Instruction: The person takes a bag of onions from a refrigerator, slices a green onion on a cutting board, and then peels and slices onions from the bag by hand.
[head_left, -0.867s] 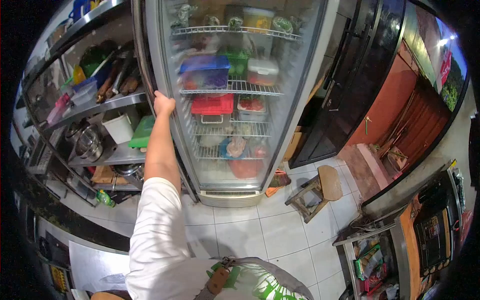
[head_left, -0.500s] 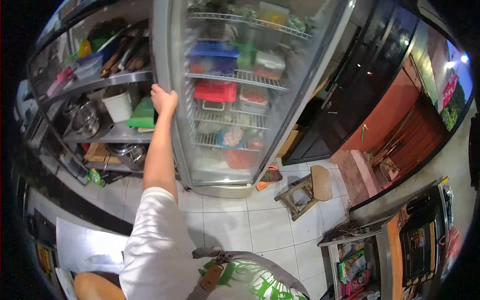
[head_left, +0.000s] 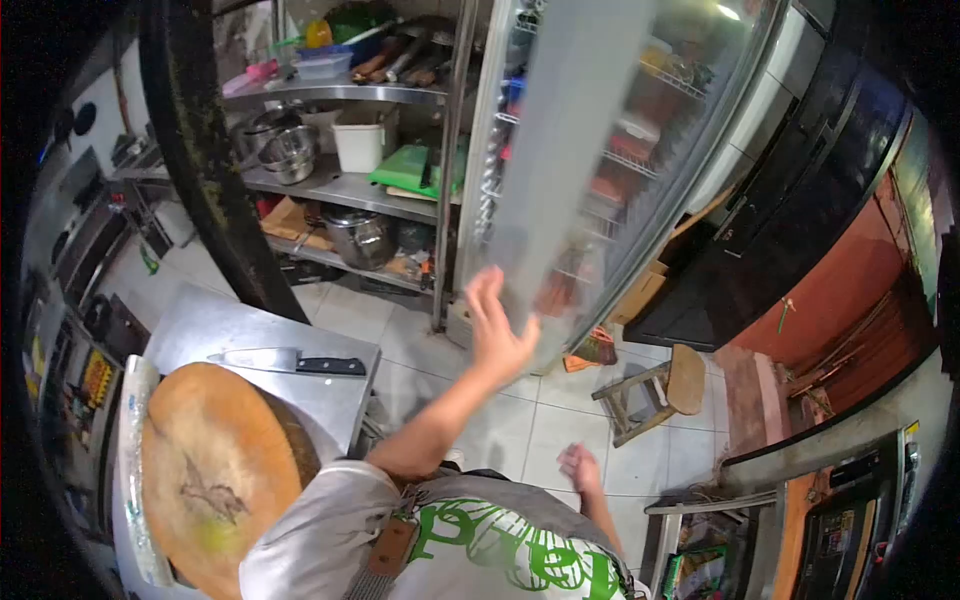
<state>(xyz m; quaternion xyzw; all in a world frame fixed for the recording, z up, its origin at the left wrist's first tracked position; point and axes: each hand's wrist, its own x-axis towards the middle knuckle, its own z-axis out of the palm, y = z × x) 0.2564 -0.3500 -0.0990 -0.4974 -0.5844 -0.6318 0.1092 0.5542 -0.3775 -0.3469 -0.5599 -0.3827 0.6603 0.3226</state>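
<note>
My left hand (head_left: 500,332) is in front of the display fridge with its fingers spread and nothing in it. Right beyond the fingertips is the fridge's glass door (head_left: 572,130), swung partly out, its grey frame edge turned towards me. Through the gap and the glass, wire shelves (head_left: 630,160) with tubs and bags show. Low by my waist, my right hand (head_left: 580,468) hangs over the tiled floor, fingers loosely apart and holding nothing.
At left, a steel table (head_left: 215,315) bears a knife (head_left: 300,362) and a round wooden chopping block (head_left: 215,460). Behind stands a steel rack (head_left: 340,190) with pots and a white bucket (head_left: 358,145). A wooden stool (head_left: 685,380) stands on the floor at right.
The fridge door has gone from closed to partly open. My left hand has let go of its left edge and come lower and right. My right hand has come into view, as have the block and knife.
</note>
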